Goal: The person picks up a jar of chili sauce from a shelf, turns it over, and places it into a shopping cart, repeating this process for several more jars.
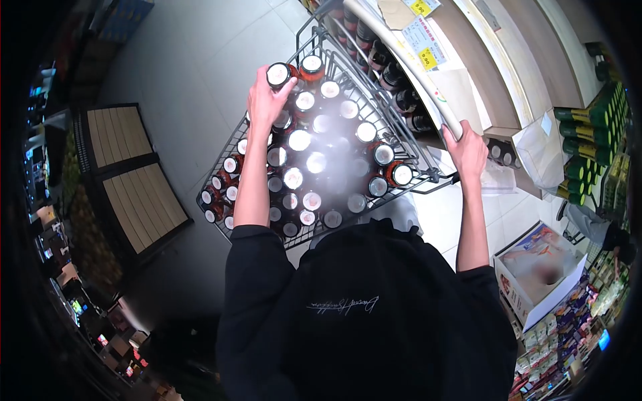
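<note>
A wire shopping cart (221,170) holds several jars with pale lids and dark or reddish contents. At the cart's far left corner, my left hand (266,100) is wrapped round a jar (278,75), beside another lidded jar (311,65). My right hand (466,150) grips the pale rounded edge (421,73) of a shelf to the right of the cart. Its thumb rests on the near end of that edge. A bright glare blurs some jars in the middle of the cart.
Under the shelf edge stand dark jars (379,55). Price tags (428,57) lie on the shelf. Green bottles (588,130) and an open carton (540,267) are at the right. Slatted wooden stands (144,200) are on the left. A person (595,224) is at the far right.
</note>
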`<state>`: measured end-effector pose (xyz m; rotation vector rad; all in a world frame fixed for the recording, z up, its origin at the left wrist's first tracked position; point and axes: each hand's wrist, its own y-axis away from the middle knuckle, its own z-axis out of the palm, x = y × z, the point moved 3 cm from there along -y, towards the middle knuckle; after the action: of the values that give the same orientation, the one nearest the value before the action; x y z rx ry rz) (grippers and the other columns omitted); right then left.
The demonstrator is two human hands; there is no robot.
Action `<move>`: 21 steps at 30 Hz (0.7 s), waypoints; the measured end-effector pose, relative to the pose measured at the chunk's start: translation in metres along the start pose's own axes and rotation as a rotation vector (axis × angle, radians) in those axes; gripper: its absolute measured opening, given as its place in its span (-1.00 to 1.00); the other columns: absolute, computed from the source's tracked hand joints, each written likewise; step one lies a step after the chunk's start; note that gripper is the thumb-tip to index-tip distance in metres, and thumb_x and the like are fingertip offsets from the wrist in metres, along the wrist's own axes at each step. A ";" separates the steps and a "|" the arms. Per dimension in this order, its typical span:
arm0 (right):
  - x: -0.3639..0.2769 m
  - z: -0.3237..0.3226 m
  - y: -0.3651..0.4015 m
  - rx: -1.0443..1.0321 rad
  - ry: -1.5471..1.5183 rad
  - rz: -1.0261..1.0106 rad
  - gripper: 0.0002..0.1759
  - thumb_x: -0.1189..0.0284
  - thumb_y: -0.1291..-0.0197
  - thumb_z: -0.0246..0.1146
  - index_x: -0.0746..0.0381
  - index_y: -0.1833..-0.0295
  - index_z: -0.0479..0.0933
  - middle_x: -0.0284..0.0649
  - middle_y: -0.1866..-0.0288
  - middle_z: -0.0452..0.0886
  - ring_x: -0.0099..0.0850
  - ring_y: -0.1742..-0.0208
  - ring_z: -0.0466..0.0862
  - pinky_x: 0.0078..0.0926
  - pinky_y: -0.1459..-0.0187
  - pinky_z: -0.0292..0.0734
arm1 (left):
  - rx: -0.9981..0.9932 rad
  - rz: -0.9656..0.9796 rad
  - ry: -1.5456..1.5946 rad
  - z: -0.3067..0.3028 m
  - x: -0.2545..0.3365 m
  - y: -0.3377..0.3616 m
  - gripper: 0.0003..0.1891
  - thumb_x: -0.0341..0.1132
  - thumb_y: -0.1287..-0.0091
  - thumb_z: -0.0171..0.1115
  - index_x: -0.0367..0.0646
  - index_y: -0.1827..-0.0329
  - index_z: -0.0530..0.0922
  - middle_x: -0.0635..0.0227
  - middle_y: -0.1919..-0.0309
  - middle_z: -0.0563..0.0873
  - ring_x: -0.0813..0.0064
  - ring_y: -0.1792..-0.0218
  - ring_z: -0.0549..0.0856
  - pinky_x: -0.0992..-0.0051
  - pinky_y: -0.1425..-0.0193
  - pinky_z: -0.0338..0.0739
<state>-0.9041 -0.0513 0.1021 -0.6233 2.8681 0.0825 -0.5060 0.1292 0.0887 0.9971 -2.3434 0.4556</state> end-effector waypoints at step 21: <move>0.003 0.004 -0.001 0.021 -0.031 0.003 -0.56 0.07 -0.15 0.37 0.25 0.25 0.51 0.04 0.45 0.68 0.05 0.37 0.70 -0.05 0.30 0.58 | -0.143 -0.056 -0.031 0.011 -0.018 -0.019 -0.25 0.11 -0.12 0.47 -0.29 -0.18 0.43 -0.04 0.09 0.74 0.05 0.00 0.73 0.22 -0.12 0.59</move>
<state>-0.9060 -0.0534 0.0980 -0.6084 2.8362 0.0622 -0.4849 0.1211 0.0709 1.0060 -2.3322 0.2485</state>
